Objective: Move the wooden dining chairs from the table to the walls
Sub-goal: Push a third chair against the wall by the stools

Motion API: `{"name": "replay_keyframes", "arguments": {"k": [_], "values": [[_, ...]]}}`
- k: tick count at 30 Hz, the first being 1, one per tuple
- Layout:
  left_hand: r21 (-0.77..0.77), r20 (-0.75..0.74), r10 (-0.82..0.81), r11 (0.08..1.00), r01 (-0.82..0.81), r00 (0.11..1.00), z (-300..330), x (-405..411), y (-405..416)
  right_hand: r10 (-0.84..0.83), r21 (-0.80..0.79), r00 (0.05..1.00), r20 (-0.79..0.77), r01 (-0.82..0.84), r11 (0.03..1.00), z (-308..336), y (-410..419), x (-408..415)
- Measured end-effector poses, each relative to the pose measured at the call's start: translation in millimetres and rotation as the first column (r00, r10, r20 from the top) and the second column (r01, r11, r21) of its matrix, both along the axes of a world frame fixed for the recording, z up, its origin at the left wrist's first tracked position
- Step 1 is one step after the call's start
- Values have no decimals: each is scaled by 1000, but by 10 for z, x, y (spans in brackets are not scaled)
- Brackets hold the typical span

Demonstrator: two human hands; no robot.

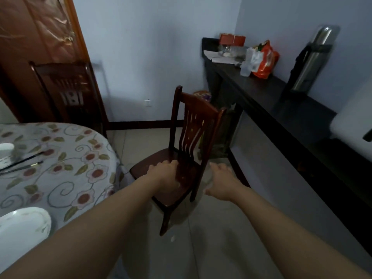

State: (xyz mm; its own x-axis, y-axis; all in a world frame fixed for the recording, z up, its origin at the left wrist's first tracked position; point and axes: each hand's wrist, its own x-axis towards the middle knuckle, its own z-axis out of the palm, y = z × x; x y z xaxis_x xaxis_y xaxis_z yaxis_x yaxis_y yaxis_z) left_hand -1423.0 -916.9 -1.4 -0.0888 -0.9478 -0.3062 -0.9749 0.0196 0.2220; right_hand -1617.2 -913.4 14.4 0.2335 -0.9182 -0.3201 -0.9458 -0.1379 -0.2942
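A dark wooden dining chair with a slatted back stands on the tiled floor between the round table and a dark sideboard. My left hand lies on its seat at the base of the backrest, fingers curled over the seat's rear edge. My right hand hovers just right of the chair's rear leg, fingers spread, touching nothing. A second wooden chair stands against the wooden door at the back left.
The table carries a floral cloth, a white plate and chopsticks. The dark sideboard along the right wall holds an orange bag, a steel flask and clutter. Bare tiled floor lies ahead toward the back wall.
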Motion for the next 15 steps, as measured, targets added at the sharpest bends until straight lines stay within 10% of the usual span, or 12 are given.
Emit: {"name": "replay_keyframes", "arguments": {"k": [15], "values": [[-52,-27,18,998,-19,999,-80,352,-1991,-34,-27,997,75,36,999,6,-2109,503]]}}
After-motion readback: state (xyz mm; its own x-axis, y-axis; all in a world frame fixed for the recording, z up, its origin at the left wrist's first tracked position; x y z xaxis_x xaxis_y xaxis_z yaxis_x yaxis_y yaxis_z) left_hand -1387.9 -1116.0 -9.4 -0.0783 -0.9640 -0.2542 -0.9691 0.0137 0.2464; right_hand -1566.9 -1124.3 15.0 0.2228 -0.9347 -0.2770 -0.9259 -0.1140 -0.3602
